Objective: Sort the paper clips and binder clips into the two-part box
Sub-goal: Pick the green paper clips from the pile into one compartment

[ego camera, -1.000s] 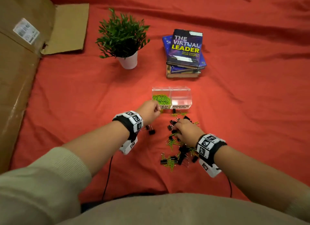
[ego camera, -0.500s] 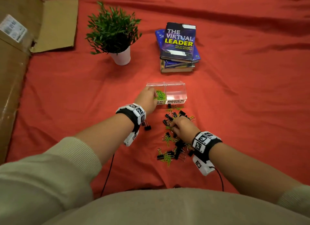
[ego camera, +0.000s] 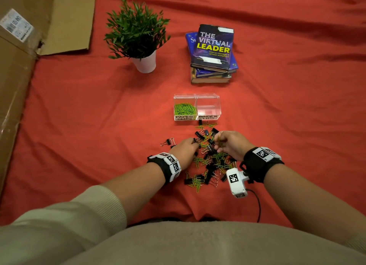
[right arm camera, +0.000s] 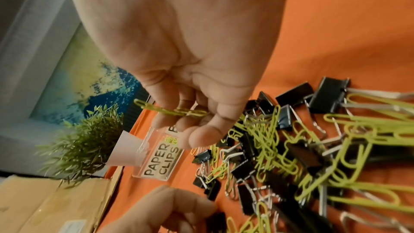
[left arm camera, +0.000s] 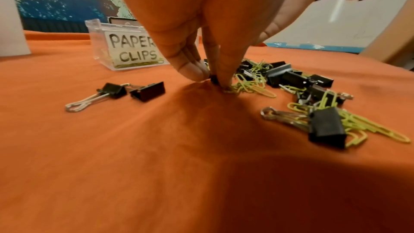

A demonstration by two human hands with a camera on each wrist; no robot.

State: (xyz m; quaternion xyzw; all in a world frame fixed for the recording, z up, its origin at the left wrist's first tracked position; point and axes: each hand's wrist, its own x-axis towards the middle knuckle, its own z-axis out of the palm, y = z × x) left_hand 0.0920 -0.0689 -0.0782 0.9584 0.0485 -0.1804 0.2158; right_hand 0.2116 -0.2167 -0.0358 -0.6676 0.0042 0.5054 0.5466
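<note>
The two-part box stands on the red cloth, just beyond a mixed heap of clips. Its left part, labelled PAPER CLIPS, holds a mound of green paper clips; its right part, labelled BINDER CLIPS, looks bare inside.

The right hand is raised a little above the far right side of the heap, its thumb and fingers curled around a few green paper clips that are linked in a short row.

The left hand is down at the left edge of the heap, its fingertips bunched together against the cloth and pinching a small black binder clip; a green clip lies just under the same fingertips.

Two more black binder clips lie apart from the heap, just left of the left hand. The rest of the heap, black binder clips tangled with green paper clips, spreads between the two wrists and towards the box.

Further off stand a potted plant to the left and a stack of books to the right. A cardboard box lies along the left edge.
</note>
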